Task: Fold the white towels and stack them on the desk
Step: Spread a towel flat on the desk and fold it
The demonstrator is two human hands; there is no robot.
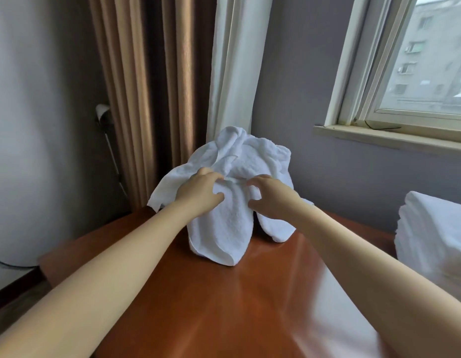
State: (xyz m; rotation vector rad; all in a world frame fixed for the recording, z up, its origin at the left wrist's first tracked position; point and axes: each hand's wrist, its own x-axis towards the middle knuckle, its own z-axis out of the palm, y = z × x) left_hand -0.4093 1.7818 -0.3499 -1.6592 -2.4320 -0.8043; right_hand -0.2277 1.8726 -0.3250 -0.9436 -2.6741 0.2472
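A heap of crumpled white towels (pixel 239 161) sits at the far end of the brown wooden desk (pixel 224 293), against the wall and curtain. One loose towel (pixel 219 228) hangs down the front of the heap onto the desk. My left hand (pixel 201 192) grips this towel at its upper left, fingers curled into the cloth. My right hand (pixel 268 195) is at its upper right with curled fingers on the cloth; its thumb is spread below. At the right edge stands a stack of folded white towels (pixel 436 233).
Brown curtains (pixel 146 86) and a white curtain (pixel 234 60) hang behind the heap. A window with a sill (pixel 389 135) is at the upper right. A white lamp or appliance with a cord (pixel 105 120) stands left of the desk. The desk's left edge drops to the floor.
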